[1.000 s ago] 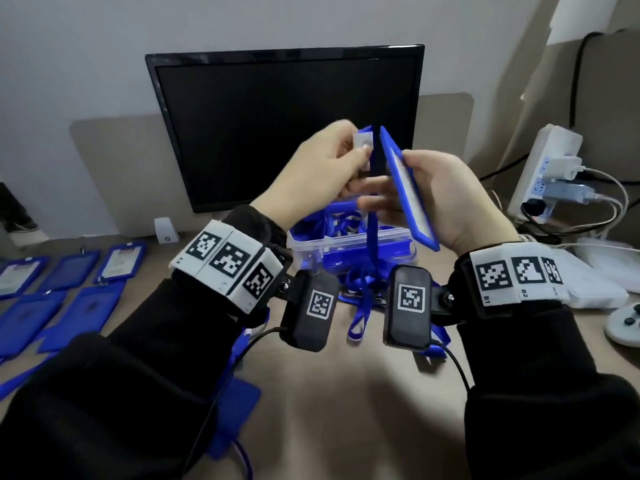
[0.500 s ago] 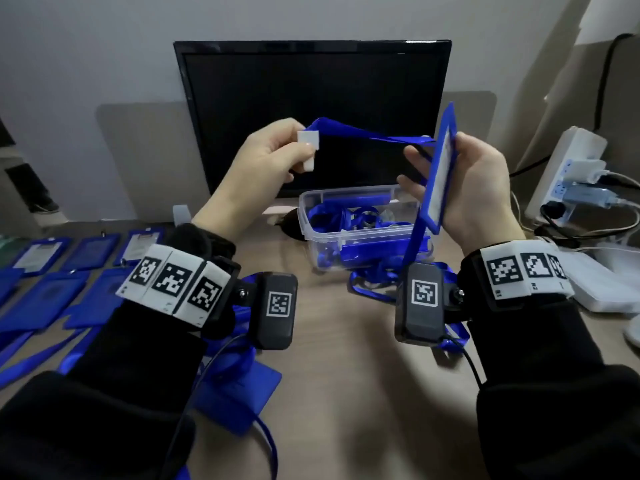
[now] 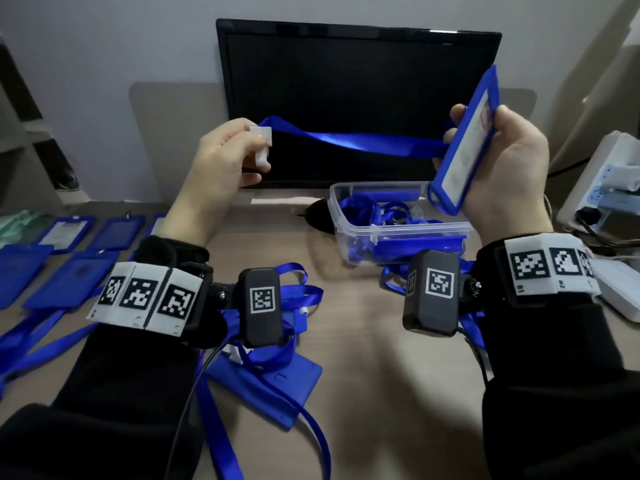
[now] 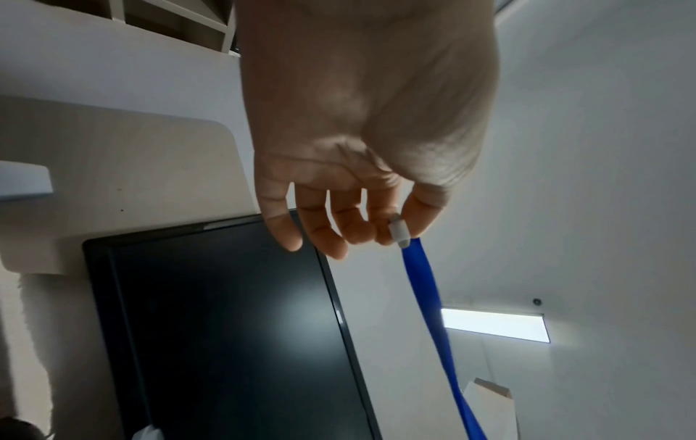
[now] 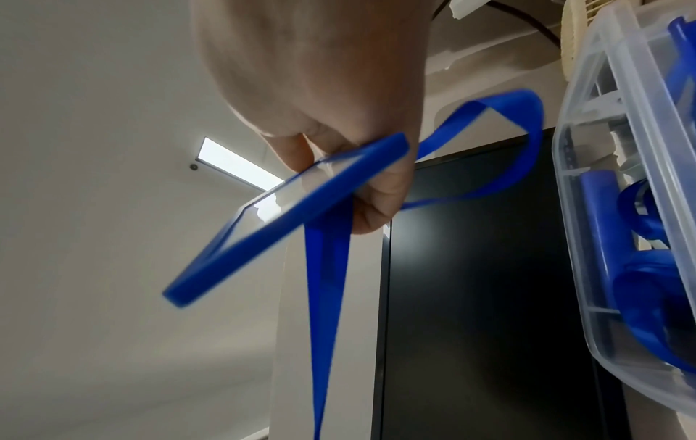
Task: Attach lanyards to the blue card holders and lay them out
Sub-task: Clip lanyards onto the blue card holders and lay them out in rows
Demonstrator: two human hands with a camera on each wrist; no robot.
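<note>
My right hand (image 3: pixel 498 168) grips a blue card holder (image 3: pixel 465 143) upright, raised at the right in front of the monitor. In the right wrist view the card holder (image 5: pixel 301 205) sits between thumb and fingers, and a blue lanyard (image 5: pixel 325 285) runs from behind it. My left hand (image 3: pixel 221 161) pinches the lanyard's white clip (image 3: pixel 261 143) between thumb and forefinger. The lanyard (image 3: pixel 349 140) stretches between the two hands. In the left wrist view the clip (image 4: pixel 399 230) is at the fingertips and the lanyard (image 4: pixel 433 321) trails away.
A clear plastic box (image 3: pixel 398 230) with more lanyards and holders stands behind my right wrist. Several finished card holders (image 3: pixel 65 247) lie in rows at the left. Another holder (image 3: pixel 270 382) with loose lanyards lies under my left wrist. A black monitor (image 3: pixel 356 98) stands behind; a power strip (image 3: pixel 602 181) at the right.
My hands have moved apart: the left with the clip went left, the right with the card holder went right and up, and the lanyard is now drawn out between them.
</note>
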